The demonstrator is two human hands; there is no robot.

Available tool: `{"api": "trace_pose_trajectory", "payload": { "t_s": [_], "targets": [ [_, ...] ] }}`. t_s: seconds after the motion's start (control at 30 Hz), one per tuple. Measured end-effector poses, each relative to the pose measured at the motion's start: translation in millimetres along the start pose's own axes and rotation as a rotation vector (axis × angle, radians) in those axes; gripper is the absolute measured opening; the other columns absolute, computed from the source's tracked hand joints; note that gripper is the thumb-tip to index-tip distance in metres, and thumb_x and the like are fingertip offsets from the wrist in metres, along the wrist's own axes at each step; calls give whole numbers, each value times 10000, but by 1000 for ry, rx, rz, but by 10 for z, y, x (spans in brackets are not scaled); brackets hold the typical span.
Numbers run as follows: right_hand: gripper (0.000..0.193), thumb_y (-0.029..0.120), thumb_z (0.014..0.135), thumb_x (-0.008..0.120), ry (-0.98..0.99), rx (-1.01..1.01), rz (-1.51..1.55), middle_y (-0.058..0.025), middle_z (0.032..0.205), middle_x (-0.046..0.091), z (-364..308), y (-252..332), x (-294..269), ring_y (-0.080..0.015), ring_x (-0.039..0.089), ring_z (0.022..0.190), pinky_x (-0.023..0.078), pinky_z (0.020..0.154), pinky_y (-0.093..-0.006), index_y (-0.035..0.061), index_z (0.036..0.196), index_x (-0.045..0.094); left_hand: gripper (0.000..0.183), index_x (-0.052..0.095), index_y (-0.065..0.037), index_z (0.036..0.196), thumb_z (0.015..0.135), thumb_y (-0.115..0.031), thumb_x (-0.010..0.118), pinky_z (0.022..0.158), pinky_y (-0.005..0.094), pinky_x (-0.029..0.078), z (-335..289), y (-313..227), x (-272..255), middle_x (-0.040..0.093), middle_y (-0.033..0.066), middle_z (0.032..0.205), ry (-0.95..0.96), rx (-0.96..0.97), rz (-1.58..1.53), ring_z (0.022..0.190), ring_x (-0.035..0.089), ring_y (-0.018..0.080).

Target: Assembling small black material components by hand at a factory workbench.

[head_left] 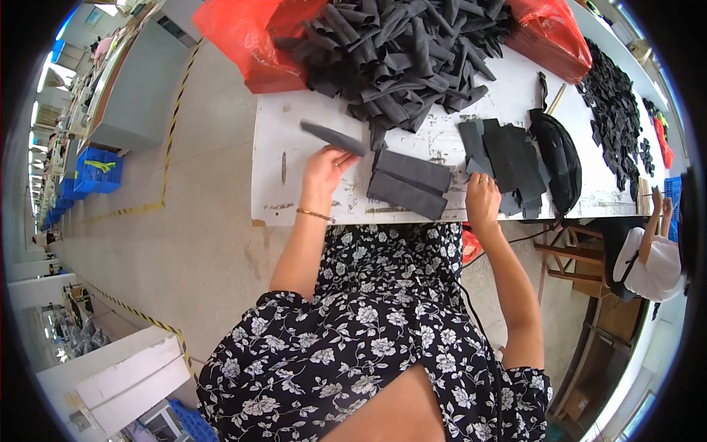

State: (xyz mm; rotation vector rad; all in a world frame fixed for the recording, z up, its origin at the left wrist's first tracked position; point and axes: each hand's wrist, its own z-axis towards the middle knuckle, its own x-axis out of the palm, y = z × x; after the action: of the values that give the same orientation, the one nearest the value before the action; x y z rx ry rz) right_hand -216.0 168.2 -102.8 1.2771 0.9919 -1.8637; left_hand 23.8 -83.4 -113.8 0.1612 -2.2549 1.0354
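My left hand (324, 175), a bracelet at its wrist, pinches a narrow dark grey fabric piece (331, 138) just above the white table. To its right, two dark grey folded fabric strips (409, 183) lie side by side near the front edge. My right hand (483, 197) is at the lower left corner of a fanned stack of flat dark grey pieces (512, 158). Its fingers are curled and closed against the stack's edge; whatever is between them is hidden. Beyond both hands rises a big heap of rolled dark grey fabric pieces (405, 55).
Red plastic bags (254, 44) flank the heap. A black pouch (557, 158) lies right of the stack. Another pile of dark pieces (611, 110) is farther right, where a person in white (648, 261) works. Blue crates (99, 171) stand across the floor at left.
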Motion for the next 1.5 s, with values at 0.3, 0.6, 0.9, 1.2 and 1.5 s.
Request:
{"api": "trace_pose_trajectory", "payload": {
  "t_s": [0.3, 0.6, 0.9, 1.2, 1.5],
  "targets": [
    [144, 48, 772, 585, -65, -76, 355, -89, 908, 622, -63, -140, -40, -286, 589, 901, 497, 760, -372, 32, 909, 628, 248, 434, 65, 1120, 874, 70, 468, 797, 431, 576, -68, 29, 25, 602, 233, 1006, -149, 13, -76, 954, 635, 401],
    [280, 14, 778, 572, -182, -74, 365, -90, 937, 625, -24, -314, -101, -308, 586, 919, 481, 816, -404, 76, 1042, 642, 484, 468, 115, 1051, 885, -284, 685, 687, 403, 608, 48, -148, 197, 640, 236, 955, -236, -12, -58, 801, 680, 364],
    [249, 130, 922, 624, -212, 310, 1094, -87, 821, 510, 225, -66, -733, -200, 479, 723, 438, 690, -319, 20, 1092, 478, 225, 537, 91, 909, 889, -129, 579, 754, 419, 597, 184, -116, 244, 655, 226, 894, -230, 115, -17, 787, 689, 332],
    [286, 73, 787, 723, -196, -174, 1214, -155, 1061, 558, 315, 516, -1337, -332, 523, 925, 425, 803, -406, 31, 938, 484, 182, 620, 89, 961, 912, -71, 547, 808, 320, 546, -560, 23, 721, 682, 163, 906, 260, 408, 239, 839, 683, 233],
    [273, 108, 786, 705, -214, -332, 928, -131, 1149, 568, 447, 855, -1441, -337, 515, 918, 385, 770, -429, 51, 932, 482, 340, 499, -1, 1236, 897, 0, 473, 848, 278, 479, -770, 185, 765, 604, 83, 1093, 293, 363, -16, 998, 586, 130]
  ]
}}
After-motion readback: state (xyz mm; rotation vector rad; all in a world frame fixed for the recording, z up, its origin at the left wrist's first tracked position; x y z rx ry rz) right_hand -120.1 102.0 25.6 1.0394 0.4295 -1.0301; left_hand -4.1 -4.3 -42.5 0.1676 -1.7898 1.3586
